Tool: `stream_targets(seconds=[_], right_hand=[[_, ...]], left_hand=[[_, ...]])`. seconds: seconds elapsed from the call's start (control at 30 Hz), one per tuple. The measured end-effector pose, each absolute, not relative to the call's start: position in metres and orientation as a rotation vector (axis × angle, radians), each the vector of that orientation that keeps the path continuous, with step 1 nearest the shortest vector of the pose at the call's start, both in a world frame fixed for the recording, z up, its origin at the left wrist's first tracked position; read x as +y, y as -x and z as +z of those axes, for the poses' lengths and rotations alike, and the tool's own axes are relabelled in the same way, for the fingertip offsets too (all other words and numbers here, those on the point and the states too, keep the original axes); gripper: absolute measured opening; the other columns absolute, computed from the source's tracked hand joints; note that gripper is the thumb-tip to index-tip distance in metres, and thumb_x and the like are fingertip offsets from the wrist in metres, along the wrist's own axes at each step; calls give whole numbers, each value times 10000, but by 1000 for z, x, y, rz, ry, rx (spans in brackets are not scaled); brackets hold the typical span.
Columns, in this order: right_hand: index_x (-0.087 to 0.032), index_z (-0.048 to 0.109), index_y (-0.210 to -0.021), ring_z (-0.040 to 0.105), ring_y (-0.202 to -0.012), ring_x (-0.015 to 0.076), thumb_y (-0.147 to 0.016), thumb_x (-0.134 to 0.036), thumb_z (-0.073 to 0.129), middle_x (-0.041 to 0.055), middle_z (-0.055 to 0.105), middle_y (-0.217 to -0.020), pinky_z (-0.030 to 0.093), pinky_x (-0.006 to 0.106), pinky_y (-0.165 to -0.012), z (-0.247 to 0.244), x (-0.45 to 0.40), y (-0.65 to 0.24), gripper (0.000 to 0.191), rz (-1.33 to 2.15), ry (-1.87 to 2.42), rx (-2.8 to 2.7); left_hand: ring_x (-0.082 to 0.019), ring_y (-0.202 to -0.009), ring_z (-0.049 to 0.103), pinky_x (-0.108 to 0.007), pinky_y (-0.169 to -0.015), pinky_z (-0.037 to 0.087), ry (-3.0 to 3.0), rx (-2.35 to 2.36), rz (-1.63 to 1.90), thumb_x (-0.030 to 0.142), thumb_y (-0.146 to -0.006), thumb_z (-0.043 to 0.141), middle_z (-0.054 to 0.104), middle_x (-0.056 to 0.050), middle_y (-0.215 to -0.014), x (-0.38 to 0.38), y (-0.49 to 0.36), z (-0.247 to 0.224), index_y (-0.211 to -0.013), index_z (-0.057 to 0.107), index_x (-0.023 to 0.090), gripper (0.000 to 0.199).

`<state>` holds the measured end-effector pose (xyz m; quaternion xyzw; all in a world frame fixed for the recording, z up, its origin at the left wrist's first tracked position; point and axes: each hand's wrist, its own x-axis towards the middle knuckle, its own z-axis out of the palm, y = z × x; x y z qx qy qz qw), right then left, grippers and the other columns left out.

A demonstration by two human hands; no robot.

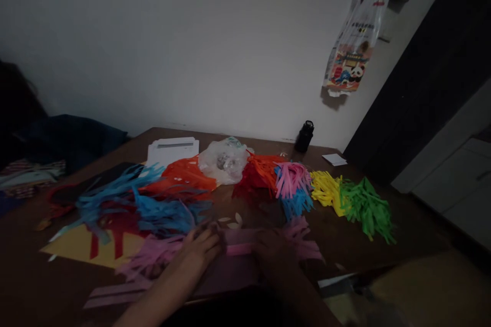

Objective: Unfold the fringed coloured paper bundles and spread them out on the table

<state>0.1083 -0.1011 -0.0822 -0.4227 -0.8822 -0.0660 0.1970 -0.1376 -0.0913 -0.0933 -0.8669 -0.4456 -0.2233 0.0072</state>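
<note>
A pink fringed sheet (238, 249), paper or thin cloth, lies across the near edge of the table, its cut strips spreading out at both sides. My left hand (207, 239) is closed on the left part of its folded middle band, fingers curled. On the right part of the same band, my right hand (270, 251) is closed too, though dim light blurs its fingers. Loose pink strips (115, 294) lie by my left forearm. Beyond my left hand sits a bundle of blue fringe (164, 212).
Orange sheets (184, 176), a clear plastic bag (224, 161), and pink (293, 179), yellow (328, 189) and green fringe bundles (366, 209) cover the table's far side. A black bottle (304, 136) stands at the back. A printed bag (353, 56) hangs on the wall.
</note>
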Motion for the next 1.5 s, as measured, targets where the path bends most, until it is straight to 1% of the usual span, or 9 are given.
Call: stream_targets(seconds=[0.17,0.33,0.47,0.73,0.9,1.03,1.2,1.33,1.5], right_hand=[[-179,624,-882,570,-837,225,-882,-110,610,55,667,-922,396,348,-748,-83,-99,-100,70,-206,1455,-2414],[-165,614,-916,564,-867,258,-871,-87,574,86,653,-925,398,387,-769,-75,-102,-95,98,-238,1546,-2415],[-167,625,-889,568,-862,261,-867,-94,569,92,651,-907,404,379,-744,-69,-102,-93,93,-235,1583,-2425],[-171,663,-882,579,-900,266,-864,-87,582,98,672,-938,397,414,-799,-51,-101,-89,118,-239,1658,-2327],[-183,644,-729,578,-812,175,-889,-129,613,14,660,-809,392,344,-795,-50,-100,-71,172,-264,1078,-2612],[-160,640,-691,569,-724,184,-878,-142,616,39,648,-737,389,340,-705,-61,-92,-63,189,-306,1046,-2647],[-162,639,-754,577,-778,193,-891,-184,587,47,663,-789,388,351,-735,-62,-90,-66,149,-303,1047,-2626],[-180,645,-805,582,-802,191,-884,-250,610,39,665,-826,388,343,-736,-58,-90,-61,112,-294,1030,-2627],[-173,645,-728,575,-745,189,-873,-193,610,38,665,-753,397,371,-796,-60,-85,-54,151,-319,991,-2658]], left_hand=[[-295,-1157,610,-452,-913,421,2657,-1688,-493,197,-934,429,707,-111,-1209,-106,130,-54,-1022,711,214,296],[-323,-1041,664,-484,-839,449,2597,-1868,-341,168,-910,427,738,-136,-1104,-110,116,-34,-974,724,183,304],[-357,-1119,622,-504,-839,437,2580,-1885,-297,163,-895,442,708,-148,-1170,-110,113,-32,-1043,713,181,309],[-338,-1045,647,-447,-784,441,2565,-1891,-260,184,-885,458,725,-138,-1112,-106,114,-32,-999,712,193,279],[-311,-1029,648,-414,-758,430,2570,-1832,-377,153,-885,444,723,-130,-1098,-106,116,-37,-1023,686,181,280],[-280,-980,624,-445,-828,381,2625,-1626,-514,154,-879,492,732,-75,-991,-104,121,-48,-885,719,227,238],[-240,-1013,584,-442,-937,315,2635,-1404,-657,111,-838,570,731,-32,-944,-92,128,-73,-751,714,251,220],[-229,-948,582,-446,-942,296,2646,-1335,-691,105,-792,610,712,-17,-855,-89,130,-73,-728,701,241,176],[-190,-901,587,-389,-889,324,2710,-1289,-686,83,-765,593,701,15,-840,-99,134,-52,-732,690,241,189]])
